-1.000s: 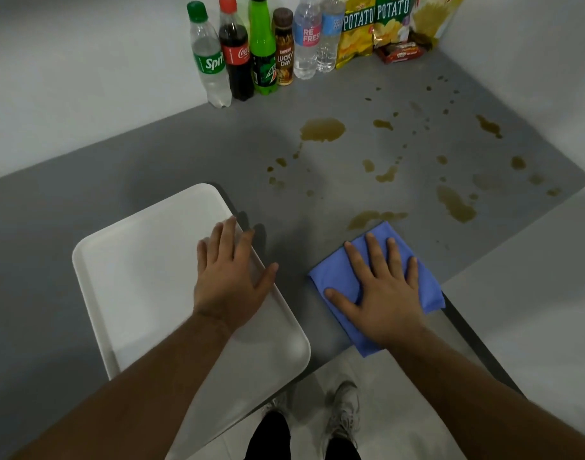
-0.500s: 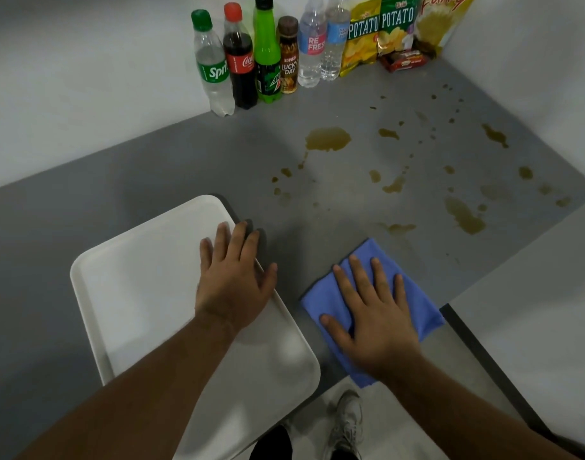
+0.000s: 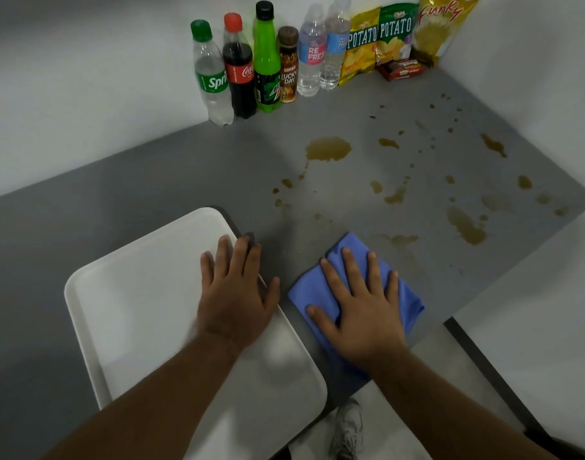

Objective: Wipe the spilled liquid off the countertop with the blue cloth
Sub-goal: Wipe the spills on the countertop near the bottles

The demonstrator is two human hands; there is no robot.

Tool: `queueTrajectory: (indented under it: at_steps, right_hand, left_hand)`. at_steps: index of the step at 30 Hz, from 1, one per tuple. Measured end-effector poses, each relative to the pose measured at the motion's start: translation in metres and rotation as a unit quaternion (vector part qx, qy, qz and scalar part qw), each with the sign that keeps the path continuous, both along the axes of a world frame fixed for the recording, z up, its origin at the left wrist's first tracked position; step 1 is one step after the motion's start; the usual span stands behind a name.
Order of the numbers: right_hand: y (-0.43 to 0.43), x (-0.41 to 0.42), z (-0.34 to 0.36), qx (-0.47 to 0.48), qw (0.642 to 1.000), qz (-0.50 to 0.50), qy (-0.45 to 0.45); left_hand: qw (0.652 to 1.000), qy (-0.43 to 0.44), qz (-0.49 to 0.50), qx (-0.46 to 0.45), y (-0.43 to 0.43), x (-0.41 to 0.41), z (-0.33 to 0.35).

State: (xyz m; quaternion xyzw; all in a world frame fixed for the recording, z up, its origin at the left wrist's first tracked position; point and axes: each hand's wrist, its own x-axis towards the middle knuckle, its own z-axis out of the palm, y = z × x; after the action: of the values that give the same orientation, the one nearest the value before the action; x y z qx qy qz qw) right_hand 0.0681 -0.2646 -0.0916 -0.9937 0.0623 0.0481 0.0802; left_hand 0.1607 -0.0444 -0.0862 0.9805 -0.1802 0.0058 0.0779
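Progress: early, most brown spill (image 3: 327,148) left on far/right surface (image 3: 151,180).
Hands: right (image 3: 361,310) flat on blue cloth (image 3: 407,303) (near edge); left (image 3: 234,293) open, on tray (image 3: 135,293).

right hand (image 3: 361,313) dragged blue cloth (image 3: 347,293) back toward desk's near edge; the nearest brown puddle (image 3: 402,240) it covered now mostly wiped, faint smear left.

Both forearms are bare, with no sleeves, watch or rings on the left hand (image 3: 233,305) or right hand (image 3: 362,313); below the tray (image 3: 95,313), a light grey laced shoe (image 3: 349,429) shows under dark trousers (image 3: 284,454)
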Motion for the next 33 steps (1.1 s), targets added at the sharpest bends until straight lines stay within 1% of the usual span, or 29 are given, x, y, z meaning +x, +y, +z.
queueTrajectory:
  at_steps: [3, 7, 11, 16, 18, 21, 24, 30, 33]
  right_hand:
    - [0.013, 0.004, -0.001, 0.004, 0.999, 0.039, 0.014]
    - [0.014, 0.047, 0.004, 0.001, 0.995, 0.096, 0.024]
    - [-0.003, 0.072, 0.008, -0.009, 0.998, 0.057, 0.016]
    - [-0.013, 0.041, 0.000, -0.016, 1.000, -0.014, -0.003]
    - [-0.013, 0.038, -0.001, -0.011, 1.000, -0.019, 0.010]
    - [-0.006, 0.062, 0.004, -0.005, 0.999, -0.014, 0.035]
    - [-0.004, 0.071, 0.009, -0.009, 0.999, 0.022, 0.042]
    - [-0.011, 0.031, 0.005, 0.029, 0.987, 0.157, 0.036]
    - [0.004, 0.046, 0.003, 0.039, 0.977, 0.205, 0.034]
  left_hand:
    - [1.000, -0.004, -0.006, -0.003, -0.001, 0.000, -0.001]
    - [1.000, -0.012, -0.007, -0.016, 0.000, -0.001, -0.002]
    - [1.000, -0.011, -0.008, -0.025, 0.000, -0.001, -0.002]
    - [1.000, 0.001, -0.007, -0.024, 0.000, -0.001, -0.002]
    - [1.000, 0.003, -0.007, -0.027, 0.000, -0.001, -0.002]
    - [0.999, 0.007, -0.002, -0.032, 0.000, 0.001, -0.003]
    - [0.999, 0.009, 0.011, -0.033, 0.001, 0.001, -0.002]
    - [0.999, 0.039, 0.013, -0.011, 0.000, 0.001, 0.000]
    - [0.998, 0.053, 0.021, -0.015, 0.000, 0.002, 0.002]
